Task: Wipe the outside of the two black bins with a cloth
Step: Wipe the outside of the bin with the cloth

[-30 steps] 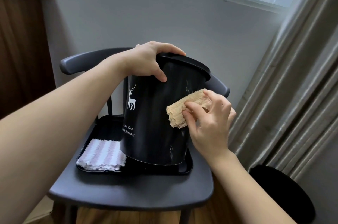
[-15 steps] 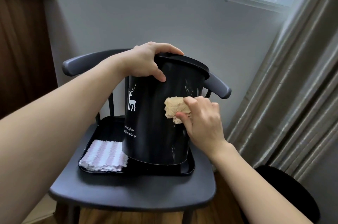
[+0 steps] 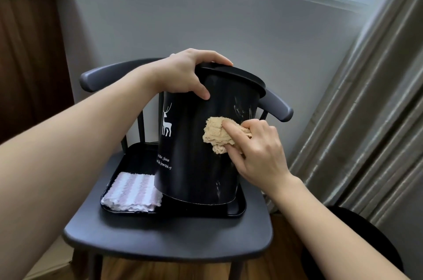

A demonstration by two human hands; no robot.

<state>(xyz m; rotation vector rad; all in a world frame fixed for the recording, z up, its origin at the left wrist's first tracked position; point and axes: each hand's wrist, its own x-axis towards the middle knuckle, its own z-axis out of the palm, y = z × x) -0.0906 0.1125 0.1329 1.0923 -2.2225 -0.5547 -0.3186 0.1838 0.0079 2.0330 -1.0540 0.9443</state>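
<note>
Bin (image 3: 196, 153) with "please" lettering

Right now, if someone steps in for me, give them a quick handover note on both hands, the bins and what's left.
Left hand grips the rim of the black bin, tilting it on the black tray on the chair.
Right hand presses the tan cloth to the bin's side, mid-wipe; smudges show above and below it.
Striped cloth lies unused in the tray.
Left: finish this bin, then the dark round thing on the floor, probably the second bin.
</note>
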